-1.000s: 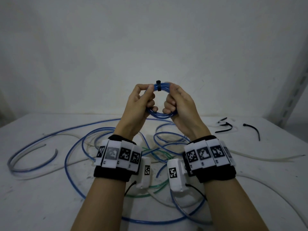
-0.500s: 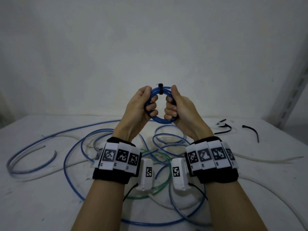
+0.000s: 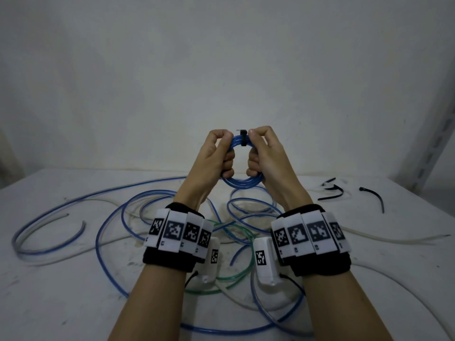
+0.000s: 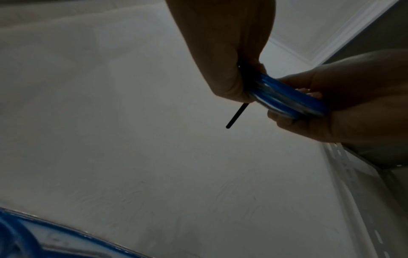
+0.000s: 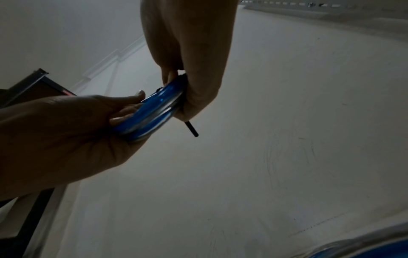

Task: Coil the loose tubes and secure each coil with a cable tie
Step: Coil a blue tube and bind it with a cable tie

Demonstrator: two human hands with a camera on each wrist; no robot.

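A small coil of blue tube (image 3: 242, 185) is held up above the table between both hands. A black cable tie (image 3: 243, 138) wraps the coil's top. My left hand (image 3: 224, 139) grips the coil's left side, thumb and forefinger pinching beside the tie. My right hand (image 3: 256, 136) grips the right side the same way. In the left wrist view the coil (image 4: 287, 97) spans both hands and the tie's tail (image 4: 237, 116) sticks out beyond my fingers. The right wrist view shows the coil (image 5: 152, 111) and the tail (image 5: 191, 129).
Loose blue tubes (image 3: 110, 217), a green tube (image 3: 236, 274) and pale clear tubes (image 3: 394, 239) sprawl over the white table (image 3: 61, 291) under my wrists. Spare black cable ties (image 3: 332, 190) lie at the back right. A metal shelf upright (image 3: 438, 143) stands at the right.
Both hands have come down a little with the coil. Thumbs and forefingers have closed in on either side of the tie, squeezing the coil narrower.
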